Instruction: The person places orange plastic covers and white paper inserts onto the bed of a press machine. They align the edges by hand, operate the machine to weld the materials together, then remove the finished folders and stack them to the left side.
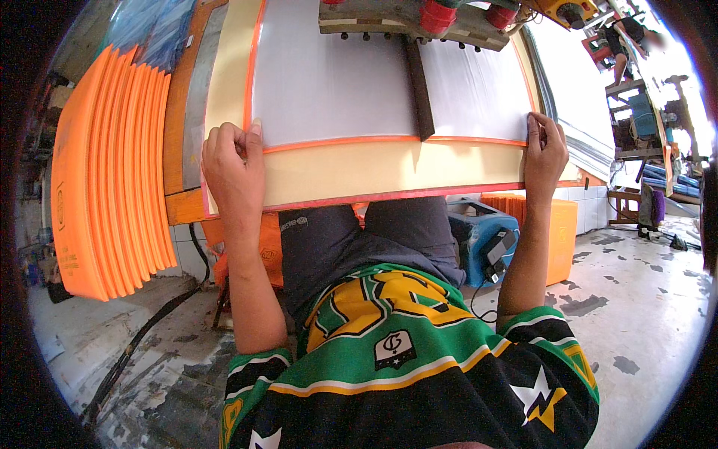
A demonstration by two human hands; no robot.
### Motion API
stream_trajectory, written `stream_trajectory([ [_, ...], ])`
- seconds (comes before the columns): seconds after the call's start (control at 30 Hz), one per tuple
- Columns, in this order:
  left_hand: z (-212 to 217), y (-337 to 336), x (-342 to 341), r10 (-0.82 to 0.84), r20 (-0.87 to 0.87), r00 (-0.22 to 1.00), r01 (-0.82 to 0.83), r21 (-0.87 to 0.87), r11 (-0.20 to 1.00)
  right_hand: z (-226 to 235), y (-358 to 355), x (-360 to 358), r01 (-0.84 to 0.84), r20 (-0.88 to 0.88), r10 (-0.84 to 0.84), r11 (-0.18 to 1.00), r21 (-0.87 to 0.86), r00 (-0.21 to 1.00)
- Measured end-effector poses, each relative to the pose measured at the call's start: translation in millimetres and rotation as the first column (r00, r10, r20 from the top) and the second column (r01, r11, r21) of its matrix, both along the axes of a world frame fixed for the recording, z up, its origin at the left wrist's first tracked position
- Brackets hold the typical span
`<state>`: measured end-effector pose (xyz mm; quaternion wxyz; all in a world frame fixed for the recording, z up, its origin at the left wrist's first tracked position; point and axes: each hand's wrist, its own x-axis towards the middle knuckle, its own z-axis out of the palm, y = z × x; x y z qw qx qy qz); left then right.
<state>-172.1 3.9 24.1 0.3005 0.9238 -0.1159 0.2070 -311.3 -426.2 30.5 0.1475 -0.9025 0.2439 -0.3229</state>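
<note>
In front of me a whitish, translucent sheet with orange edges (336,97) lies flat on a cream board (389,170) with a red front edge. My left hand (233,161) is closed at the sheet's near left corner, thumb and fingers pinched on its edge. At the near right corner my right hand (546,153) pinches the edge in the same way. A dark narrow bar (420,90) lies across the sheet, running from the machine toward me. The fingertips partly hide both corners.
A machine head with red parts (437,15) hangs over the far side. Folded orange pieces (112,172) stand in a row at the left. Below the table are a blue plastic stool (482,232) and an orange stack (561,239). Another person (624,41) is at the far right.
</note>
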Motion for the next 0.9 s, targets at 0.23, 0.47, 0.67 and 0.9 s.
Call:
stream_trajectory([
  [0.23, 0.0, -0.4, -0.3, -0.001, 0.007, 1.0, 0.001, 0.001, 1.0, 1.2, 0.4, 0.6, -0.009, 0.015, 0.01, 1.0, -0.009, 1.0],
  [0.47, -0.7, -1.1, -0.5, -0.001, 0.002, 1.0, 0.001, 0.002, 1.0, 0.7, 0.2, 0.5, -0.015, 0.028, 0.015, 1.0, -0.021, 1.0],
  [0.67, -2.8, 0.3, 0.7, -0.004, 0.012, 1.0, 0.004, 0.002, 1.0, 0.6, -0.3, 0.3, -0.015, 0.025, 0.016, 1.0, -0.025, 1.0],
  [0.9, -1.5, -0.8, -0.3, 0.007, -0.001, 1.0, -0.007, 0.0, 1.0, 1.2, 0.9, 0.2, -0.016, 0.017, 0.017, 1.0, -0.019, 1.0],
])
